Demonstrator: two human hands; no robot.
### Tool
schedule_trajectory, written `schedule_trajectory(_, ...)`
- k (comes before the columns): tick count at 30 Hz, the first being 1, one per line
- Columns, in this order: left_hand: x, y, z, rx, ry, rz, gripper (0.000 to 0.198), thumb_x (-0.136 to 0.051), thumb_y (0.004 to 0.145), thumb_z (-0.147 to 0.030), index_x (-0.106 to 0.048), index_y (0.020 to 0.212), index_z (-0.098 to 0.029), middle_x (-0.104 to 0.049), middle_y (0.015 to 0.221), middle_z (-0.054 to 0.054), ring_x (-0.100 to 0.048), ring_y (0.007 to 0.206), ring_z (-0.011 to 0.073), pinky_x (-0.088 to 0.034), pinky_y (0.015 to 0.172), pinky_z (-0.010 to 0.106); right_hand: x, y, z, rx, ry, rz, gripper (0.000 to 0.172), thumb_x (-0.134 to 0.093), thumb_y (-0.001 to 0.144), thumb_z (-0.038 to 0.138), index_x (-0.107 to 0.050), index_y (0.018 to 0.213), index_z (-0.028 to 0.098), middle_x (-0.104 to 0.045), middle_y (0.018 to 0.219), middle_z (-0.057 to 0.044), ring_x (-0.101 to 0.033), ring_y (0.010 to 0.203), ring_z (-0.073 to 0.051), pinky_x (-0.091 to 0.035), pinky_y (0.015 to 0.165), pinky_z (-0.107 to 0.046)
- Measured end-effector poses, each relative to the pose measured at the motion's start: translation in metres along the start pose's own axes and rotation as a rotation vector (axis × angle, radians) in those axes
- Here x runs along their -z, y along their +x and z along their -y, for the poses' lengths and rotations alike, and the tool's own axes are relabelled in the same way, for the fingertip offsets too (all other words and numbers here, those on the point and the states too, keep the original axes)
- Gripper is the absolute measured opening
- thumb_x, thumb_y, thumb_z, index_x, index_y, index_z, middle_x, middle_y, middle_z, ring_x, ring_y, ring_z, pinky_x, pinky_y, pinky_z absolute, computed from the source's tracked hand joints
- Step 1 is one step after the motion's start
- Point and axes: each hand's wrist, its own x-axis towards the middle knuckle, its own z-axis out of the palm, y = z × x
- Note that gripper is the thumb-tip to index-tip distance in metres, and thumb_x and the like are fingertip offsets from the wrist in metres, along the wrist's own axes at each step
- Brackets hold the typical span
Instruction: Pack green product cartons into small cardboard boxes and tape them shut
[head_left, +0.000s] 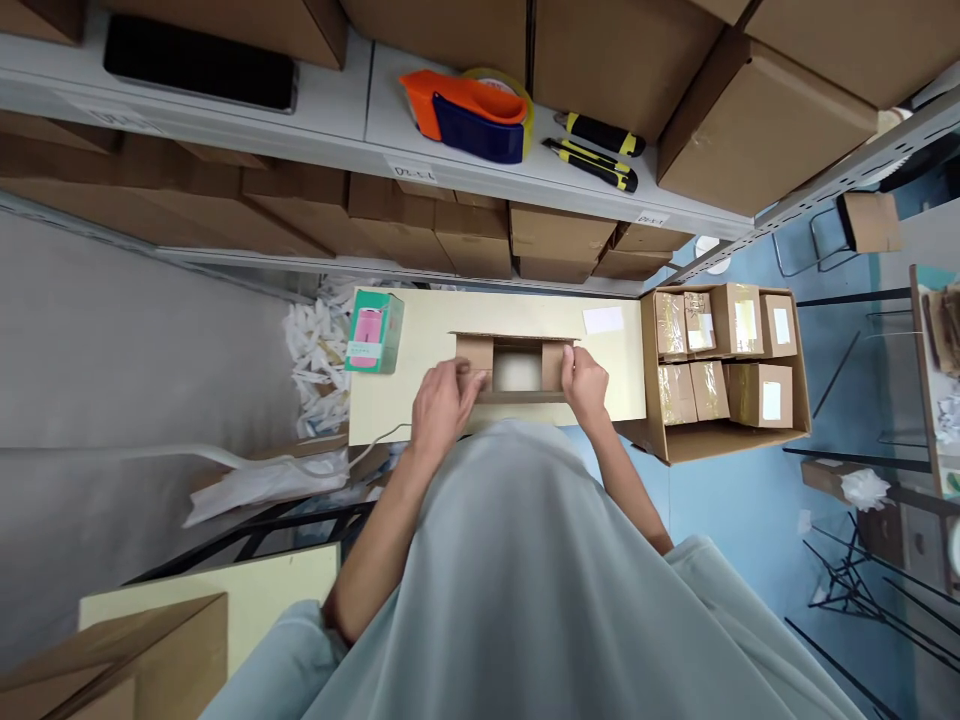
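The open cardboard box (475,355) sits at the centre of the clock on the cream table (626,370), its opening facing up. At 8 o'clock the left hand (441,402) meets its left end, thumb and forefinger parted (whether they grip the cardboard, I cannot tell). At 3 o'clock the right hand (586,385) pinches its right end between thumb and fingers. Farther out at 3, a large carton (701,435) holds small taped boxes (709,392).
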Motion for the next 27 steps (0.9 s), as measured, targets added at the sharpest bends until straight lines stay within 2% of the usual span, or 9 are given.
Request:
schedule_trajectory(3, -0.005, 0.013, 0.002, -0.060, -0.053, -0.112, 0.080, -0.088, 0.094, -0.066, -0.066, 0.153, -0.017, -0.049, 0.173, 0.030, -0.045, 0.167, 0.0488, -0.038, 0.139, 0.063, -0.012, 0.016, -0.002, -0.098, -0.017, -0.105, 0.052, -0.037, 0.126, 0.048, -0.071, 0.096, 0.022, -0.072, 0.093, -0.011, -0.070, 0.090, -0.025, -0.044, 0.077, -0.031)
schedule_trajectory(5, -0.007, 0.021, 0.011, -0.143, -0.053, -0.068, 0.074, -0.088, 0.095, -0.067, -0.068, 0.151, -0.022, -0.041, 0.180, 0.027, -0.038, 0.173, 0.0482, -0.035, 0.141, 0.066, -0.018, 0.022, -0.005, -0.182, -0.003, -0.128, 0.051, -0.038, 0.125, 0.047, -0.067, 0.091, 0.024, -0.070, 0.089, -0.010, -0.070, 0.092, -0.025, -0.046, 0.080, -0.031)
schedule_trajectory(8, -0.010, 0.026, 0.033, -0.266, 0.003, 0.005, 0.052, -0.077, 0.105, -0.068, -0.075, 0.133, -0.026, -0.062, 0.162, 0.023, -0.052, 0.163, 0.0445, -0.039, 0.139, 0.067, -0.018, 0.020, -0.010, -0.264, 0.103, -0.231, 0.053, -0.035, 0.125, 0.059, -0.066, 0.099, 0.025, -0.071, 0.093, -0.010, -0.070, 0.093, -0.027, -0.052, 0.085, -0.035)
schedule_trajectory(11, -0.014, 0.024, 0.052, -0.336, 0.050, -0.045, 0.061, -0.075, 0.105, -0.069, -0.069, 0.144, -0.022, -0.071, 0.148, 0.025, -0.063, 0.151, 0.0437, -0.047, 0.134, 0.066, -0.010, 0.013, -0.016, -0.197, 0.259, -0.354, 0.056, -0.039, 0.120, 0.072, -0.065, 0.126, 0.023, -0.075, 0.113, -0.013, -0.072, 0.101, -0.027, -0.059, 0.087, -0.037)
schedule_trajectory(14, -0.016, 0.023, 0.057, -0.375, 0.089, -0.108, 0.083, -0.077, 0.104, -0.069, -0.054, 0.167, -0.019, -0.056, 0.169, 0.029, -0.054, 0.161, 0.0455, -0.045, 0.136, 0.066, 0.001, 0.006, -0.021, -0.049, 0.331, -0.281, 0.052, -0.043, 0.119, 0.068, -0.065, 0.138, 0.024, -0.075, 0.132, -0.015, -0.074, 0.113, -0.026, -0.064, 0.088, -0.037)
schedule_trajectory(16, -0.015, 0.024, 0.056, -0.405, 0.098, -0.091, 0.076, -0.076, 0.106, -0.064, -0.056, 0.167, -0.022, -0.055, 0.170, 0.026, -0.050, 0.164, 0.0452, -0.042, 0.137, 0.066, 0.005, 0.001, -0.025, 0.035, 0.328, -0.199, 0.045, -0.042, 0.120, 0.059, -0.069, 0.130, 0.025, -0.074, 0.132, -0.015, -0.074, 0.118, -0.027, -0.067, 0.093, -0.039)
schedule_trajectory(18, -0.015, 0.027, 0.055, -0.412, 0.091, -0.063, 0.057, -0.076, 0.107, -0.059, -0.068, 0.153, -0.027, -0.065, 0.157, 0.021, -0.054, 0.159, 0.0443, -0.043, 0.136, 0.067, 0.005, -0.004, -0.029, 0.068, 0.308, -0.137, 0.037, -0.046, 0.117, 0.053, -0.070, 0.125, 0.025, -0.074, 0.130, -0.015, -0.074, 0.120, -0.028, -0.068, 0.099, -0.043)
schedule_trajectory(22, -0.021, 0.030, 0.059, -0.306, 0.052, -0.063, 0.033, -0.076, 0.107, -0.055, -0.079, 0.125, -0.028, -0.066, 0.140, 0.019, -0.061, 0.145, 0.0415, -0.050, 0.128, 0.062, -0.004, -0.014, -0.036, -0.048, 0.325, -0.030, 0.032, -0.056, 0.111, 0.049, -0.068, 0.126, 0.024, -0.074, 0.136, -0.017, -0.077, 0.122, -0.029, -0.069, 0.100, -0.045)
schedule_trajectory(27, -0.043, 0.034, 0.064, -0.100, -0.118, -0.102, 0.031, -0.069, 0.110, -0.053, -0.068, 0.124, -0.026, -0.061, 0.145, 0.018, -0.060, 0.147, 0.0361, -0.051, 0.124, 0.052, -0.012, -0.010, -0.033, -0.231, 0.406, 0.091, 0.038, -0.052, 0.114, 0.049, -0.068, 0.136, 0.023, -0.079, 0.144, -0.018, -0.081, 0.127, -0.031, -0.068, 0.106, -0.045)
